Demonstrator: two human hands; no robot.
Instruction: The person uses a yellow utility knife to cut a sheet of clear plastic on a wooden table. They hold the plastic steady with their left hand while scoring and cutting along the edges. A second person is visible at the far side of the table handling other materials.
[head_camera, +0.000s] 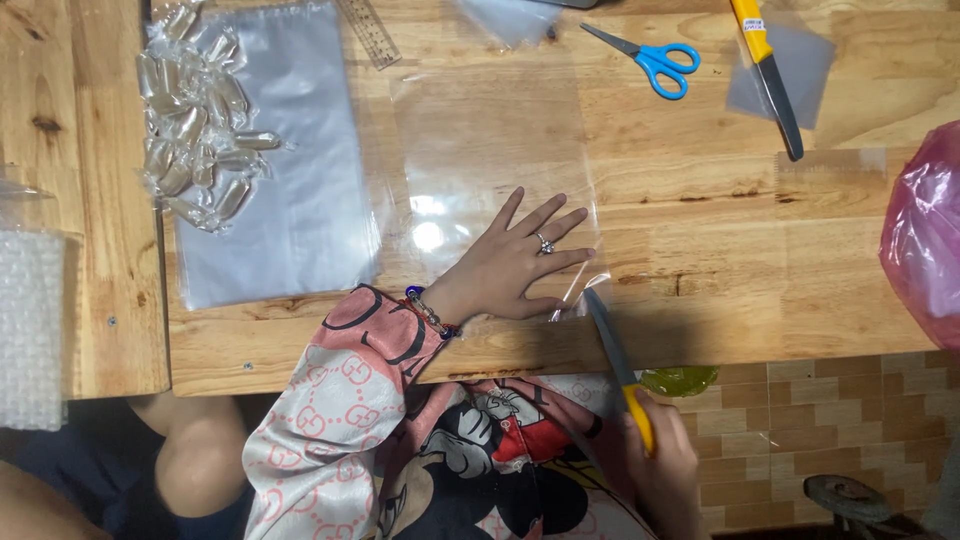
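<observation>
The left hand (510, 265) lies flat on the clear plastic sheet (490, 170); the right hand (660, 455) grips a yellow-handled knife (612, 350), its blade only at the sheet's lower edge, cut barely begun.

Single head view only. Looked steeply down from above onto wooden table (700, 230), near edge toward wearer, lap and tiled floor (800, 410) at bottom. Close range, hands within frame.

I count two yellow-handled knives, one (617, 362) at lower centre and one (768, 70) at upper right, one pair of blue scissors (648, 58), one ruler (369, 32) and one pink bag (925, 235).
</observation>
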